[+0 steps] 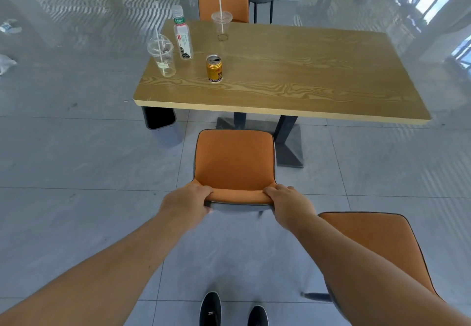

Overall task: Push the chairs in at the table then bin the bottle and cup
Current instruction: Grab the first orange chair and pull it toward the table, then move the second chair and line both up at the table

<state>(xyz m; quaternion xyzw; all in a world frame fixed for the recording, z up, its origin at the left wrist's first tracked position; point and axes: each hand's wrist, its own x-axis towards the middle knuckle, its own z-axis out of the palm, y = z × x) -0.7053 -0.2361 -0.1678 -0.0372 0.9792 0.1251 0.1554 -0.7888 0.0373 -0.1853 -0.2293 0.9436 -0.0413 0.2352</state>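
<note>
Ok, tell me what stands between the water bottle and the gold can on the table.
Nothing. In the head view, the stretch of table between the water bottle and the gold can is bare wood.

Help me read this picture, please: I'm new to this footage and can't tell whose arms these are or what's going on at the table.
There is no machine here. A person wears a camera on the head, looking forward and down, so the two bare arms reaching into the one view are their own, with their black shoes at the bottom.

The left hand and right hand both grip the top of the backrest of an orange chair, which stands a little back from the wooden table.

On the table stand a water bottle, a clear cup with a straw, a second clear cup and a gold can. Another orange chair sits near the right arm.
</note>
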